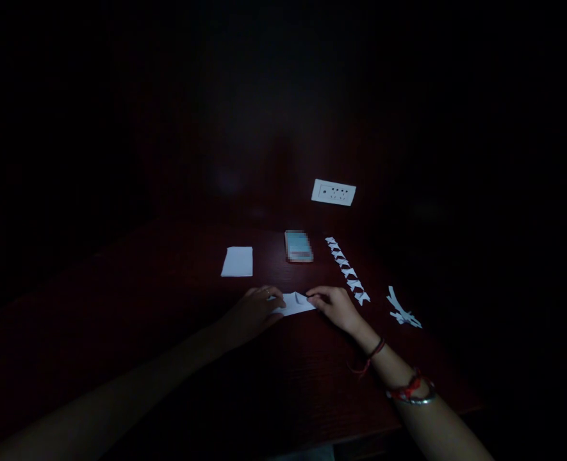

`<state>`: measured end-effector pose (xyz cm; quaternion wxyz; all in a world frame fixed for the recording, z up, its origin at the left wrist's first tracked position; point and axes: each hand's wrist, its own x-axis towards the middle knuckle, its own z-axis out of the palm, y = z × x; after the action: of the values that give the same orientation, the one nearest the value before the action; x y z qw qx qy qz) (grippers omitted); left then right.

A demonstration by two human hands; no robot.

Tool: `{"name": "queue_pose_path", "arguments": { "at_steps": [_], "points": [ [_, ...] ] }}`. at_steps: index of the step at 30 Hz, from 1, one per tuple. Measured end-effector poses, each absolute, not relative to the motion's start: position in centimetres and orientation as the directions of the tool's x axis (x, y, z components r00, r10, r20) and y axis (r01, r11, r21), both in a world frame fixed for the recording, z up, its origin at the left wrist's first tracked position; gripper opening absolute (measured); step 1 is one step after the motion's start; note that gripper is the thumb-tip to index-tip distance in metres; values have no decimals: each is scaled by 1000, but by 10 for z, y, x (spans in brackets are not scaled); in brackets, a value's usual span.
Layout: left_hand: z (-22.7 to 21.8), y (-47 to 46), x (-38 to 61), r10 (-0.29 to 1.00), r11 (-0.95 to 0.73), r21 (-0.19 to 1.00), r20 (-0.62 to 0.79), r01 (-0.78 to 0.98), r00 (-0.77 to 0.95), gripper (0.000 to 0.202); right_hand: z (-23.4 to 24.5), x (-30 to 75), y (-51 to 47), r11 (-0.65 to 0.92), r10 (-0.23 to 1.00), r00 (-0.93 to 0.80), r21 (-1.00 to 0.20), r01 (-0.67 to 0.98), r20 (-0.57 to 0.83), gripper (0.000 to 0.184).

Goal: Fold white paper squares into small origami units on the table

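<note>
I see both of my forearms bare, with no sleeves in view. My right hand [337, 306] has a thin red thread tied at its wrist, and further up that forearm sit a red band and a silver metal bangle. My left hand [252, 314] appears to wear a ring.

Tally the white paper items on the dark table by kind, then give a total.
Flat paper sheets: 1
Paper being folded under the left hand and right hand: 1
Rows of small folded pieces: 1
Loose paper scraps clusters: 1
Total: 4
</note>
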<state>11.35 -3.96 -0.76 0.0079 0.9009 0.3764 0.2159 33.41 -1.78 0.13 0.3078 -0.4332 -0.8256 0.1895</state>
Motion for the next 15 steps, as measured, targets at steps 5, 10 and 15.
{"name": "queue_pose_path", "arguments": {
  "at_steps": [5,10,15],
  "points": [
    [-10,-39,112,681,-723,197,361,662,637,17,5,337,-20,644,764,-535,-482,594,361,20],
    [-12,-38,113,675,-727,198,380,658,632,20,0,335,-19,706,708,-592,-370,604,384,18],
    [-13,-38,114,681,-721,195,372,664,630,21,-4,333,-18,716,698,-611,-322,620,375,18]
  ]
}}
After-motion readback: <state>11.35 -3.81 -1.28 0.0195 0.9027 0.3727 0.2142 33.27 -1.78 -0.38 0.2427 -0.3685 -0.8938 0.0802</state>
